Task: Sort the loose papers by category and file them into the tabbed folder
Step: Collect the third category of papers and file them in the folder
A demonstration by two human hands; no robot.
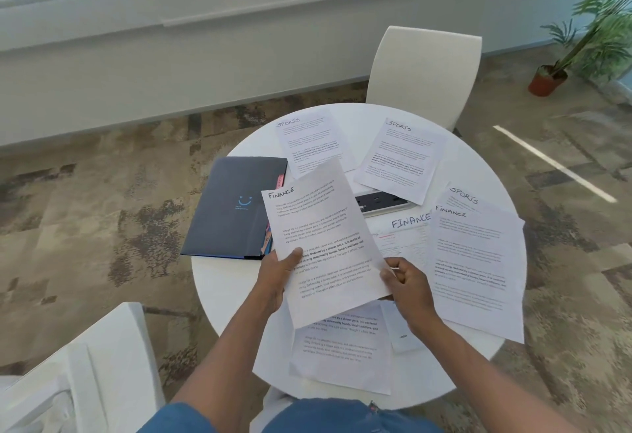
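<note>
Above the round white table (222, 282) I hold a sheet headed FINANCE (325, 237). My left hand (277, 275) grips its left edge with the thumb on top, and my right hand (407, 285) pinches its lower right edge. The closed dark grey tabbed folder (232, 206) lies at the table's left, coloured tabs showing along its right side. Loose papers lie around: SPORTS sheets at the back left (307, 138), back right (400, 155) and right (465, 196), FINANCE sheets in the middle (407, 230) and at right (478, 268), and a sheet with hidden heading (342, 354) near me.
A power socket panel (383, 201) is set in the table's middle, partly under papers. A white chair (424, 73) stands behind the table and another (85, 364) at my near left. A potted plant (581, 42) stands on the carpet at the far right.
</note>
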